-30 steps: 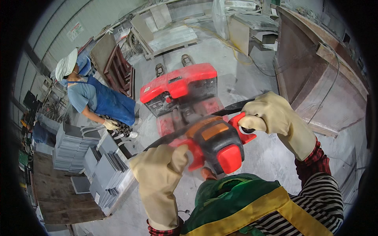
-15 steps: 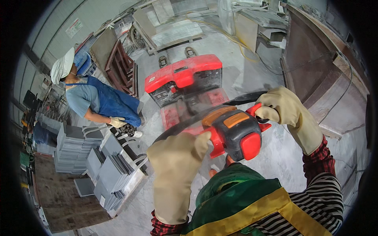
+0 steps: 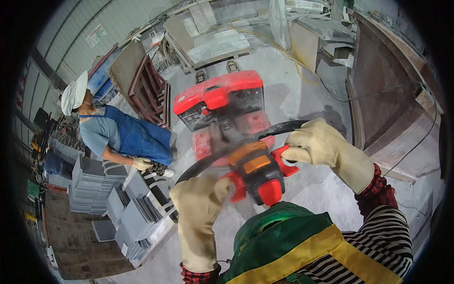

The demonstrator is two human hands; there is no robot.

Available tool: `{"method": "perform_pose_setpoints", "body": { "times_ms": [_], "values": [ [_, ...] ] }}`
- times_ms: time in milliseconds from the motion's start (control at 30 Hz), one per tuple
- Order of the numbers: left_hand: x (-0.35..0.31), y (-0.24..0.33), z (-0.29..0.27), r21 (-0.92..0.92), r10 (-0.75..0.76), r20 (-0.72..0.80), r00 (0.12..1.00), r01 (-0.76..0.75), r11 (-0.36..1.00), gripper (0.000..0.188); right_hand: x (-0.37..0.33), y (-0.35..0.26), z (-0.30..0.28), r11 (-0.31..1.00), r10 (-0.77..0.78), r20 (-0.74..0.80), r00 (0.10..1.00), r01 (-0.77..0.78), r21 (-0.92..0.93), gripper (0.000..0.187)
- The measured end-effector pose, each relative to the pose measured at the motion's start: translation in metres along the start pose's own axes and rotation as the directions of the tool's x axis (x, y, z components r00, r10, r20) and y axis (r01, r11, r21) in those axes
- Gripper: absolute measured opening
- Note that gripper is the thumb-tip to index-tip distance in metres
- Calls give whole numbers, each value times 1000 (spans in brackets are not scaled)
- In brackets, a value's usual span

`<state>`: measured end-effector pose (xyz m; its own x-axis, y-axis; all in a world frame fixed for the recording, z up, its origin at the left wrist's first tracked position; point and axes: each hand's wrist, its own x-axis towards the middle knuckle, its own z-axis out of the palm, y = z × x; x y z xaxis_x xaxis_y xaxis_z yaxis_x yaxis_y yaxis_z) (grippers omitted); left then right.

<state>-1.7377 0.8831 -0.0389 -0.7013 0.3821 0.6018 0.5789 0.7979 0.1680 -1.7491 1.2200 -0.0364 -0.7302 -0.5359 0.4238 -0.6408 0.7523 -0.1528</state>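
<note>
Fingers [image 3: 299, 142]: were curled round the black curved handlebar [image 3: 286, 127], the left hand [image 3: 196, 217] and right hand [image 3: 328, 152] both in cream rubber gloves [image 3: 352, 165].
Truck: a boxy red-and-black pallet truck [image 3: 220, 94] stood at upper centre; its orange-and-black control head [image 3: 255, 171] lay between the gloves.
Handling: an even grip, with light thumbs near the red plastic levers [image 3: 285, 161], was judged advisable.
Floor [image 3: 314, 191]: was pale and dusty.
Room: a co-worker [image 3: 98, 133] in a blue cloth apron [image 3: 137, 138] stood at left; grey square slabs [image 3: 89, 187] were stacked lower left.
</note>
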Motion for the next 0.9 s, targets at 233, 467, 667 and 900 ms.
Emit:
{"method": "perform_pose_setpoints", "body": {
  "times_ms": [233,467,667,900],
  "values": [
    [27,-39,30,-44,-18,-87,996,14,999,55,37,31,18,994,-40,109,993,50,-94,30],
    [58,-77,44,-65,7,-60,998,-11,998,59,78,41,25,998,-6,44,999,9,-55,46],
    [75,-110,52,-26,97,-76,992,-99,995,57,100,47,42,997,-66,-73,995,63,-45,26],
    [102,-129,63,7,104,-74,992,-104,995,54,125,67,48,1000,17,-48,999,-18,-23,30]
  ]
}}
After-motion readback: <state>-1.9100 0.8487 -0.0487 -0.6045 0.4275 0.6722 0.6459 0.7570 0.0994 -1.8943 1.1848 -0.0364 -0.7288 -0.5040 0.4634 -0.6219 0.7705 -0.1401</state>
